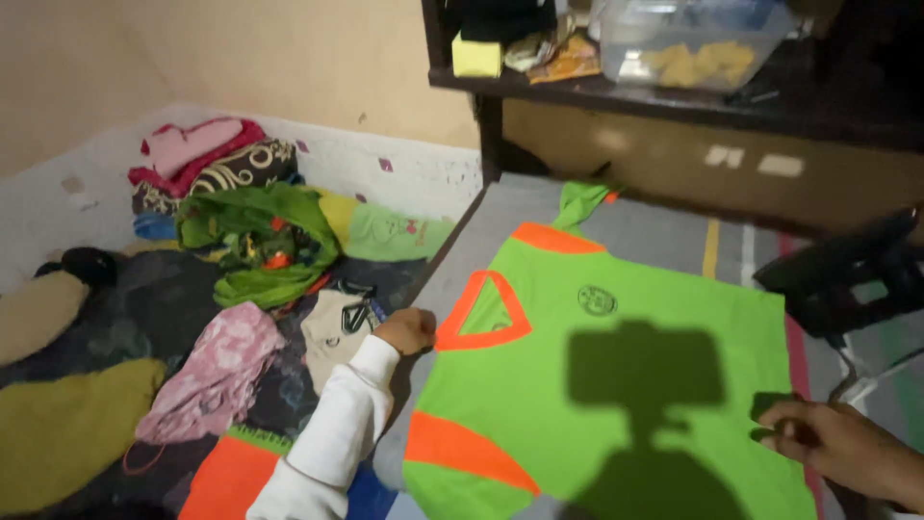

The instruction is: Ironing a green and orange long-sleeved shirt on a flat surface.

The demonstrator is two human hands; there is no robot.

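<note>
- Fingers (pixel 416 325) of the left hand (pixel 406 331) are curled together into a loose fist at the shirt's collar edge; whether they pinch the fabric cannot be told from this angle.
- Left arm wears a white sleeve (pixel 332 433), reaching in from the lower middle of the view.
- Right hand (pixel 830 441) rests on the lower hem area of the shirt at the right side, fingers bent and close together, pressing on or gripping the cloth; the grip itself is in shadow and cannot be confirmed.
- Green shirt (pixel 616 385) lies spread flat on a grey mat (pixel 664 231), with an orange V-neck collar (pixel 484 313), orange shoulder bands and a small round emblem (pixel 597 300) on the chest.
- A dark shadow of head and camera falls across the middle of the shirt.
- Pile of clothes (pixel 255 241) lies on the floor to the left: green, pink, patterned and yellow pieces, well apart from the shirt.
- Pink patterned garment (pixel 217 371) lies just left of the white sleeve.
- Dark shelf (pixel 674 96) stands beyond the mat, carrying a clear plastic box (pixel 688 43) and a yellow block (pixel 476 56).
- Black object (pixel 837 274) sits at the right edge, near the shirt's far side.
</note>
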